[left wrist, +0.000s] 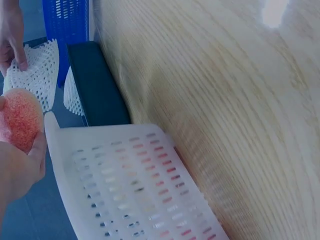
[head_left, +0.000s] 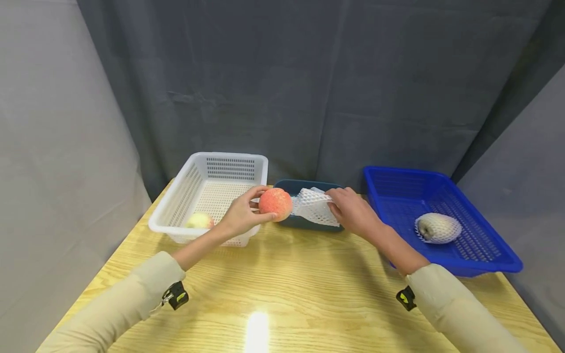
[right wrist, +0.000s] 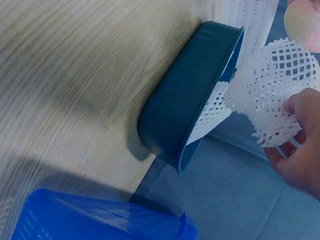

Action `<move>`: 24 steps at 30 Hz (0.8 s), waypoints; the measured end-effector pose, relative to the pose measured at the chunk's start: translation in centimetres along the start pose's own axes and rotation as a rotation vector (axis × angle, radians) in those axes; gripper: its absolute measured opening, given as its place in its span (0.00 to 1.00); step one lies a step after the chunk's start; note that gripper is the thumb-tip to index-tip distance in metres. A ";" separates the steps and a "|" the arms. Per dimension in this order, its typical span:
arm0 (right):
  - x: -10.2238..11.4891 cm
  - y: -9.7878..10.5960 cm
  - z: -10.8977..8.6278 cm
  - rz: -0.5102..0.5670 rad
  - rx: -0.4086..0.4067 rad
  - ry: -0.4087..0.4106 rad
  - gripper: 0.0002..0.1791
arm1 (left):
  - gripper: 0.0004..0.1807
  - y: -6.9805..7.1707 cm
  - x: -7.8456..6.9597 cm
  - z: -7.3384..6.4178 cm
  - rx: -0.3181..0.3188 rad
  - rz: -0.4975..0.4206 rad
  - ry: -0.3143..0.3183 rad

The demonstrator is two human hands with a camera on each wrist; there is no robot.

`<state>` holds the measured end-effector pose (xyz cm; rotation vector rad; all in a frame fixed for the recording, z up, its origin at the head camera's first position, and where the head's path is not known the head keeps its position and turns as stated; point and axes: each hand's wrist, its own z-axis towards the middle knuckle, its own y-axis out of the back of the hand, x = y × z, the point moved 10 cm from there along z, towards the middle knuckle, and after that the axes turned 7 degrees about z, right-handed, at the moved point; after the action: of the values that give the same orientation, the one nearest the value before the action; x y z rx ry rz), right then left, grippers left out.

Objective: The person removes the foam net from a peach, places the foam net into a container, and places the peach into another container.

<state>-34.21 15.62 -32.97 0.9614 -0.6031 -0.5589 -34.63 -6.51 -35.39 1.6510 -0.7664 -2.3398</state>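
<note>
My left hand [head_left: 240,213] grips a red, speckled peach [head_left: 274,204] between thumb and fingers, near the right rim of the white basket. To its right, my right hand [head_left: 353,211] pinches a white foam net sleeve [head_left: 315,203] by its edge. The sleeve hangs loose and flattened over a dark teal bin [right wrist: 175,100], next to the peach but not around it. In the right wrist view, another piece of white foam net [right wrist: 212,112] pokes out of the bin. The fingertips behind the peach are partly hidden.
At the left stands the white slotted basket [head_left: 165,223] with a yellow-and-red fruit [head_left: 200,220] inside. A blue basket [head_left: 485,267] at the right holds a pale fruit in a foam net [head_left: 439,228]. Everything stands on a wooden table [head_left: 282,289], with grey curtains [head_left: 287,88] behind.
</note>
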 end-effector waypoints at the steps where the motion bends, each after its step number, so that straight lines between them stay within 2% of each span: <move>1: -0.1 -0.1 0.1 -0.003 -0.006 0.004 0.12 | 0.37 0.2 0.1 0.0 -0.003 0.002 0.008; 4: -0.3 -0.2 0.4 0.001 -0.020 0.016 0.11 | 0.37 0.9 0.4 0.0 -0.016 0.014 0.030; 9: -0.7 -0.1 1.2 -0.006 -0.046 0.022 0.10 | 0.37 2.2 0.5 0.0 -0.038 0.041 0.030; 16: -1.2 -0.1 2.1 -0.014 -0.100 0.080 0.09 | 0.37 3.7 0.8 -0.4 -0.060 0.059 0.036; 24: -3.0 -1.9 2.9 -0.025 -0.063 -0.012 0.09 | 0.36 5.1 1.8 -0.7 -0.087 0.079 0.057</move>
<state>-38.69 15.10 -34.02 0.9083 -0.5817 -0.6034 -35.41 -11.80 -34.46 1.6140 -0.6959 -2.2292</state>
